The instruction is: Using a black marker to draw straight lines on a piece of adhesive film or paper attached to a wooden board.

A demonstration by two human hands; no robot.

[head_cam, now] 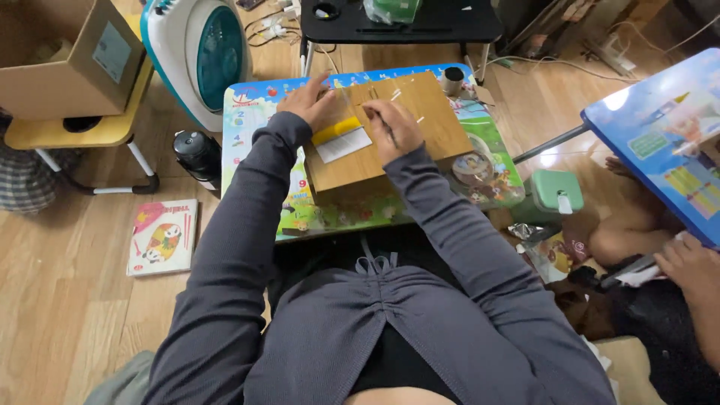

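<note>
Brown cardboard sheet point(405, 127) lying on colourful printed table point(255, 112), centre. Left hand point(309, 103) spread flat, pressing sheet's far-left edge beside yellow-and-white pad point(341, 139). Right hand point(396, 129) curled, pinching thin dark tool point(389, 133) against cardboard. Roll of tape point(452, 79) far right.

I am looking down at a light wooden floor point(67, 300). A black low table point(397, 26) is standing ahead, a yellow stool point(75, 131) sitting left.

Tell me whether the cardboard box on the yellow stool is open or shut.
Open. The cardboard box lies tipped on the yellow stool, its top flap folded outward and the inside showing at the upper left. What is inside cannot be told.
</note>
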